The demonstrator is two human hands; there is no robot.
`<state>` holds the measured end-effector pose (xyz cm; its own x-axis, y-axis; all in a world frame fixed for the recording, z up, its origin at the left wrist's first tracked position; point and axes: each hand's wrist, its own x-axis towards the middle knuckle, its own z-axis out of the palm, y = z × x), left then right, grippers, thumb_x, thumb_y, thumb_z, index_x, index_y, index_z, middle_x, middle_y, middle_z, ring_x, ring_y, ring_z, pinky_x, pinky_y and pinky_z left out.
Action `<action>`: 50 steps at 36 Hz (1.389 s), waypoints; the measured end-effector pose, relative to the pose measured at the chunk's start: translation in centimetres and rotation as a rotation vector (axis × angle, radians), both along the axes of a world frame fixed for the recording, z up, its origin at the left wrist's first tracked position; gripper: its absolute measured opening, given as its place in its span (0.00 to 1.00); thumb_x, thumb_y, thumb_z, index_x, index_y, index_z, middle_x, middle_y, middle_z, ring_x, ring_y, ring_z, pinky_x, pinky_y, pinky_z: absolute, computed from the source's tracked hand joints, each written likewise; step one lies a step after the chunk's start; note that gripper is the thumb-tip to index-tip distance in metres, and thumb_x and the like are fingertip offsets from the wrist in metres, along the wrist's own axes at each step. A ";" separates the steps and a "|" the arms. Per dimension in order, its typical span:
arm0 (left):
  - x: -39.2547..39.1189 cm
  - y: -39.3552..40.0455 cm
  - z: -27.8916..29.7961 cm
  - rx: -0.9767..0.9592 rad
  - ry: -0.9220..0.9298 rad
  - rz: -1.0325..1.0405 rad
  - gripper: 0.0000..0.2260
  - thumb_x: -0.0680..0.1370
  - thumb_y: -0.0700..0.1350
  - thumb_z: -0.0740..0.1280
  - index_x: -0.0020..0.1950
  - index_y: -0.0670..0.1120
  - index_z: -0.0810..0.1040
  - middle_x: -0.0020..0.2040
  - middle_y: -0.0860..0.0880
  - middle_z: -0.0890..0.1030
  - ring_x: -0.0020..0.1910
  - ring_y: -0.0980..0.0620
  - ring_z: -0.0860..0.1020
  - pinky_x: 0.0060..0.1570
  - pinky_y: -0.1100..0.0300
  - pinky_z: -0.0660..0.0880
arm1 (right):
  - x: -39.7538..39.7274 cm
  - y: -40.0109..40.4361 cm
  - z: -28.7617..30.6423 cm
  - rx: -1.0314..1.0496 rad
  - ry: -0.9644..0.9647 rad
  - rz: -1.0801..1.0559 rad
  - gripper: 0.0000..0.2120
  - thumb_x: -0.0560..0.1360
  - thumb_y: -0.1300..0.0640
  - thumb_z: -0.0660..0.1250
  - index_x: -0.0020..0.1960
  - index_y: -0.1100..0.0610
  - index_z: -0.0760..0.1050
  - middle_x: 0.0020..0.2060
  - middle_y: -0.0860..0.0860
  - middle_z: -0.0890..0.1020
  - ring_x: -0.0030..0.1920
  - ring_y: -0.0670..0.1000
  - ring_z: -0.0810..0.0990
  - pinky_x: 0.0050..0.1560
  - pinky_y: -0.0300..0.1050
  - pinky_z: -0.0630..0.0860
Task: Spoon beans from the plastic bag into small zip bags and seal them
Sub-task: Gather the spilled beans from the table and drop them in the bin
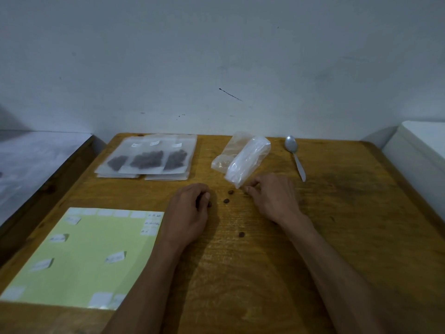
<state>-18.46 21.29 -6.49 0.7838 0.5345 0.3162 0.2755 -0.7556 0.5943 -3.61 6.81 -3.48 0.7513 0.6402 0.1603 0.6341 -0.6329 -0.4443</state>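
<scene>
Both hands rest on the wooden tabletop (337, 213) near its middle. The left hand (190, 210) lies knuckles up with its fingers curled under; a dark bean (210, 204) sits at its fingertips, and it cannot be told whether the fingers pinch it or merely touch it. The right hand (272, 196) also has curled fingers, their tips drawn together at the near corner of the plastic bag (246, 161); whether they hold that corner or a small item beside it cannot be told.

The plastic bag lies flat and tilted, with a second, crumpled clear bag (227, 157) partly under its left side. Three loose beans lie on the tabletop: two (226, 201) between the hands and one (241, 234) nearer the person.

A metal spoon (295, 156) lies to the right of the plastic bag, bowl toward the wall, handle toward the person, apart from both hands.

At the far left of the tabletop, filled zip bags (149, 159) lie in a row of three on top of further bags, each holding dark beans and bearing a small white label.

A pale green sheet (81, 261) occupies the near left corner, with white labels (115, 257) stuck around its edges and surface; some show handwriting too blurred to read.
</scene>
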 end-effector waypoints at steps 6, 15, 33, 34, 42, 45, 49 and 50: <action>0.0 0.1 -0.1 -0.002 -0.007 -0.004 0.06 0.81 0.44 0.63 0.51 0.50 0.80 0.44 0.57 0.79 0.45 0.59 0.76 0.45 0.60 0.72 | -0.5 0.6 0.2 0.086 0.142 0.090 0.03 0.77 0.50 0.70 0.46 0.49 0.79 0.33 0.40 0.76 0.37 0.42 0.76 0.42 0.43 0.73; -0.1 0.0 -0.1 -0.001 -0.004 -0.021 0.06 0.81 0.44 0.63 0.49 0.52 0.79 0.43 0.59 0.78 0.44 0.61 0.75 0.42 0.64 0.69 | -0.2 3.4 0.8 0.278 0.389 0.078 0.04 0.77 0.54 0.69 0.46 0.54 0.79 0.32 0.43 0.77 0.34 0.42 0.74 0.38 0.40 0.71; 0.0 0.1 -0.1 -0.005 -0.026 -0.010 0.07 0.81 0.43 0.62 0.47 0.51 0.79 0.43 0.57 0.79 0.44 0.57 0.76 0.45 0.55 0.75 | -0.5 3.0 1.8 0.021 0.145 0.072 0.06 0.77 0.52 0.70 0.44 0.52 0.84 0.39 0.45 0.81 0.40 0.44 0.78 0.34 0.35 0.69; 0.0 0.1 -0.1 -0.009 -0.023 -0.008 0.07 0.81 0.43 0.62 0.47 0.52 0.79 0.43 0.57 0.79 0.44 0.57 0.76 0.45 0.55 0.75 | -0.6 2.9 1.7 -0.008 0.121 0.089 0.06 0.76 0.50 0.72 0.46 0.51 0.85 0.42 0.45 0.82 0.42 0.45 0.79 0.35 0.36 0.69; -0.1 -0.1 -0.1 -0.015 -0.027 0.001 0.07 0.81 0.43 0.62 0.49 0.50 0.79 0.43 0.56 0.80 0.44 0.56 0.76 0.45 0.56 0.74 | -0.9 2.7 1.2 -0.025 0.107 0.115 0.05 0.75 0.50 0.73 0.46 0.50 0.86 0.42 0.46 0.85 0.41 0.44 0.79 0.37 0.39 0.70; -0.1 -0.1 -0.1 -0.012 -0.020 -0.003 0.08 0.81 0.43 0.62 0.46 0.51 0.78 0.42 0.57 0.79 0.43 0.56 0.76 0.43 0.57 0.73 | -1.2 2.6 1.7 0.194 0.384 0.082 0.06 0.76 0.55 0.71 0.42 0.55 0.82 0.34 0.46 0.79 0.33 0.42 0.74 0.33 0.37 0.69; -0.2 -0.2 0.0 -0.015 -0.022 0.009 0.08 0.81 0.42 0.62 0.47 0.49 0.80 0.44 0.56 0.80 0.44 0.56 0.76 0.45 0.58 0.72 | -1.4 2.1 2.8 0.616 1.081 0.072 0.06 0.79 0.60 0.61 0.44 0.59 0.75 0.32 0.52 0.76 0.26 0.45 0.68 0.23 0.38 0.62; -0.2 -0.3 0.1 -0.014 -0.025 0.018 0.07 0.81 0.42 0.63 0.49 0.48 0.81 0.45 0.55 0.81 0.46 0.56 0.76 0.46 0.58 0.73 | -1.5 2.1 2.8 0.665 1.173 0.067 0.07 0.78 0.61 0.58 0.44 0.59 0.74 0.32 0.53 0.76 0.26 0.46 0.67 0.22 0.38 0.60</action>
<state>-18.68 21.03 -6.39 0.7656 0.5532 0.3283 0.2739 -0.7420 0.6119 -5.08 8.86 -0.63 0.6285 0.7338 -0.2579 -0.3073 -0.0703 -0.9490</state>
